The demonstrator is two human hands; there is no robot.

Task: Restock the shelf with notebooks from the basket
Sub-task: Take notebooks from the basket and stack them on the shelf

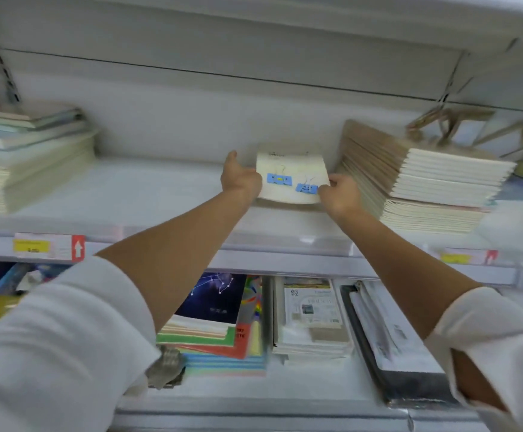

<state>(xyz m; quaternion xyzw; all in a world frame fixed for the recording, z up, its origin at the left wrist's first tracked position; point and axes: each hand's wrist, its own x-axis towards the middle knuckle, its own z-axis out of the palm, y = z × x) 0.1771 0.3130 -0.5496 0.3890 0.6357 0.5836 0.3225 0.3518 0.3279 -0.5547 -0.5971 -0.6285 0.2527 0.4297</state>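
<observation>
White back panel [191, 126], slotted metal uprights [3, 67]

Left hand [241, 179] and right hand [340, 194] gripping cream notebook [291, 169] on white shelf [148, 188], stacks either side

Fingers of the left hand [241, 179] vanish behind the cream paper notebook [291, 168]; the yellow-and-red price label [48, 246] blurs unreadably.

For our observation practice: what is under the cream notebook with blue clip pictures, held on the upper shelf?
The left hand and right hand grip the cream notebook over the white shelf. Whether more notebooks lie beneath is hidden by the notebook itself.
</observation>
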